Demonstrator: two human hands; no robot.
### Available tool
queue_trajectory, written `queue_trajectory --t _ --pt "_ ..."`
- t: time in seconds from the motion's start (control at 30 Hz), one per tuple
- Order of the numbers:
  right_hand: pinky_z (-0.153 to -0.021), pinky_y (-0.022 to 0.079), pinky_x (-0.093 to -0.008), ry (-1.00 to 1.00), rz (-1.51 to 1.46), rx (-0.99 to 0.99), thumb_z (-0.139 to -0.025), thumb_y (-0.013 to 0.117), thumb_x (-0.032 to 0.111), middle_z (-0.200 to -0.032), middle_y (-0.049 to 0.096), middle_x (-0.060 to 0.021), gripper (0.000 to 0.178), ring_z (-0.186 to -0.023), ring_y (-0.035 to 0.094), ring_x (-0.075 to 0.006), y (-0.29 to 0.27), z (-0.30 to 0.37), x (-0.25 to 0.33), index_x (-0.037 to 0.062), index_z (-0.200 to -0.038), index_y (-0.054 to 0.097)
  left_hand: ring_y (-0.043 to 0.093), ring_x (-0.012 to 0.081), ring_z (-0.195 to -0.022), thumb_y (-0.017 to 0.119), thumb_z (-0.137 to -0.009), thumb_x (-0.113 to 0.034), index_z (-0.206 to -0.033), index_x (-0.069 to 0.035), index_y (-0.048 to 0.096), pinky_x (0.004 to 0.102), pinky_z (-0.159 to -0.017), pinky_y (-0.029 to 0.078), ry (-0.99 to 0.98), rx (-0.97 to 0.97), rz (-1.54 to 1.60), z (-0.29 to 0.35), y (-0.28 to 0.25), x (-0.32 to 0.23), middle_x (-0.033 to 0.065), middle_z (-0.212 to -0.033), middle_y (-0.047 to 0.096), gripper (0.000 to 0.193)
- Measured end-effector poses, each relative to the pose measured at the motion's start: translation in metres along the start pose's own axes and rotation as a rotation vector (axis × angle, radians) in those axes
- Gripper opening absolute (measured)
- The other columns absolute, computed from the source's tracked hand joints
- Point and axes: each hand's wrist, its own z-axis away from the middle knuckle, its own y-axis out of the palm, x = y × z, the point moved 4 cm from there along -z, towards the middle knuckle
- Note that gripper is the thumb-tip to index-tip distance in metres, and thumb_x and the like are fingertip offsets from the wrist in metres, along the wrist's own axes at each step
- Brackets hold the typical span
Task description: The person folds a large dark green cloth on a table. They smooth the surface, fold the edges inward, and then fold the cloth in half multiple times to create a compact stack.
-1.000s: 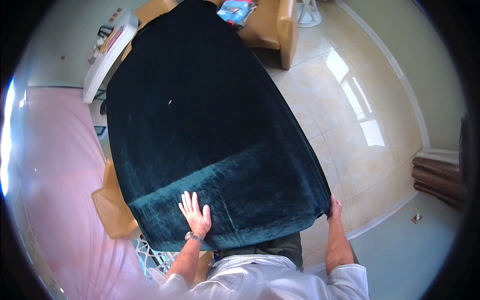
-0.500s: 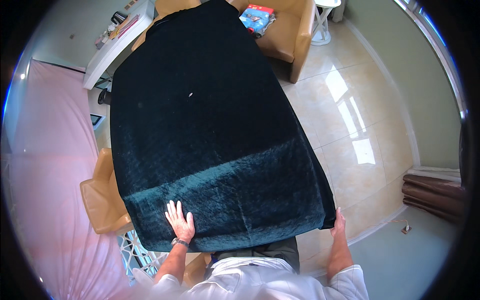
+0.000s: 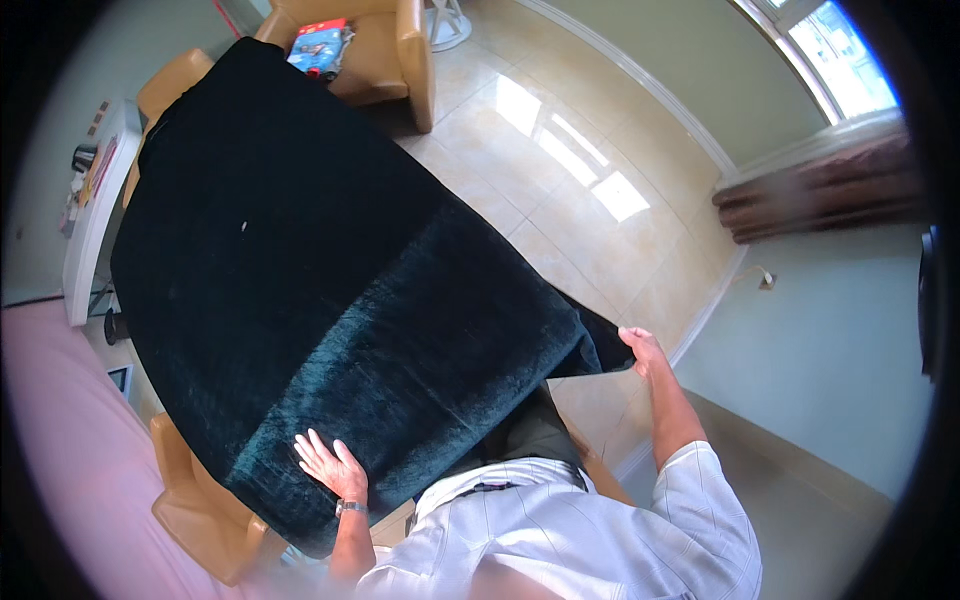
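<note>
A large dark green velvet cloth [image 3: 300, 230] is spread over a table and hides its top. My left hand [image 3: 330, 467] rests on the near part of the cloth, palm down with the fingers apart. On the right, my right hand [image 3: 643, 350] pinches the corner of the cloth and holds it out from the table's edge, so a flap stretches between the edge and my fingers. One small pale speck [image 3: 244, 227] lies on the far part of the velvet.
Tan armchairs stand at the far end [image 3: 375, 50] and near left [image 3: 200, 500]; the far one bears a blue and red package [image 3: 318, 48]. A white desk [image 3: 100, 200] and pink curtain [image 3: 70, 440] are on the left. Glossy tiles [image 3: 470, 170] and a brown curtain [image 3: 820, 190] lie right.
My view has turned to the right. My right hand has drawn the cloth's corner outward, away from the table. The left hand stays flat on the cloth.
</note>
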Motion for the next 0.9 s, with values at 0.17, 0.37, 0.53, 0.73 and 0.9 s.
queue_trajectory --t 0.17,0.37,0.53,0.73,0.9 --pt "-0.080 0.060 -0.0385 -0.135 -0.254 -0.146 -0.101 0.077 0.025 -0.098 0.073 -0.0041 0.018 -0.091 0.071 -0.0186 -0.018 0.000 -0.016 0.0115 -0.107 0.067 0.017 0.0380 -0.164 0.044 -0.112 -0.038 -0.167 -0.012 0.033 0.0612 -0.129 0.012 0.007 0.006 -0.041 -0.002 0.005 0.003 0.0174 -0.177 0.022 0.062" --pt "-0.088 0.062 -0.0428 -0.149 -0.482 -0.037 -0.099 0.078 0.019 -0.106 0.074 -0.0064 0.021 -0.096 0.073 -0.0219 -0.012 0.008 -0.002 0.0088 -0.115 0.068 0.018 0.0401 -0.163 0.048 -0.109 -0.037 -0.166 -0.010 0.035 0.0629 -0.128 0.016 -0.005 0.033 -0.063 -0.002 0.003 0.004 0.0196 -0.176 0.023 0.064" --pt "-0.089 0.064 -0.0457 -0.039 -0.522 0.149 -0.098 0.075 0.007 -0.116 0.074 -0.0117 0.035 -0.104 0.074 -0.0279 -0.004 0.008 -0.001 0.0018 -0.131 0.063 0.019 0.0404 -0.163 0.048 -0.110 -0.036 -0.166 -0.010 0.033 0.0616 -0.127 0.021 0.001 0.118 -0.099 -0.007 -0.006 0.000 0.0193 -0.176 0.022 0.064" --pt "-0.097 0.060 -0.0585 0.236 -0.204 0.411 -0.101 0.069 0.005 -0.129 0.071 -0.0158 0.034 -0.114 0.072 -0.0321 0.018 0.035 -0.003 -0.0015 -0.132 0.056 0.020 0.0407 -0.162 0.052 -0.109 -0.035 -0.165 -0.009 0.034 0.0616 -0.126 0.024 -0.006 0.149 -0.070 -0.011 -0.018 -0.003 0.0206 -0.175 0.022 0.064" --pt "-0.100 0.059 -0.0559 0.106 -0.361 0.317 -0.106 0.062 0.007 -0.130 0.069 -0.0099 0.029 -0.120 0.069 -0.0289 0.026 0.036 0.006 0.0051 -0.135 0.056 0.022 0.0416 -0.161 0.054 -0.109 -0.035 -0.165 -0.010 0.035 0.0627 -0.126 0.025 -0.049 0.130 -0.098 -0.008 -0.018 -0.001 0.0209 -0.174 0.025 0.064"
